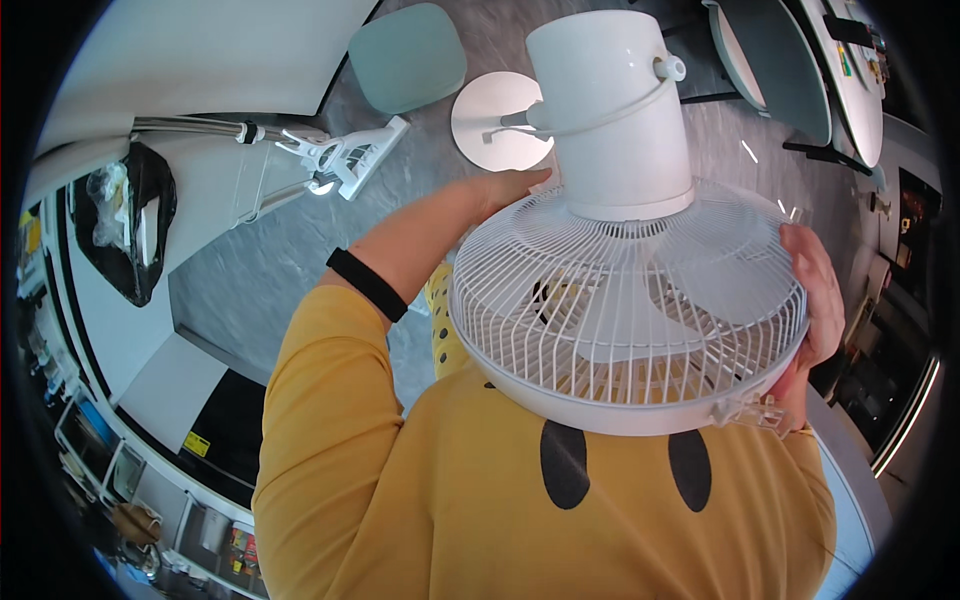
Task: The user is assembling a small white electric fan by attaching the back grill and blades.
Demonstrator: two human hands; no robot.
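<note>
A white electric fan [625, 330] fills the space before my yellow-sleeved chest, its wire cage slanted, with pale blades inside. Its smooth motor housing [610, 110] points away from me and bears a small knob and a looping white cord. The round white base [480, 125] shows on the floor beyond, with part of the stand. My right hand [820, 300] is closed round the cage's right rim, fingers on the wires. My left hand [505, 188] reaches past the cage's far left edge beside the housing; most of its fingers are hidden behind the fan.
A grey-green stool seat [408, 58] is at the far side. Left of it lies a white vacuum floor head [350, 158] with a metal tube. A black bag [125, 225] with rubbish hangs at the left. A grey chair [780, 65] stands by a white table [850, 90] at far right.
</note>
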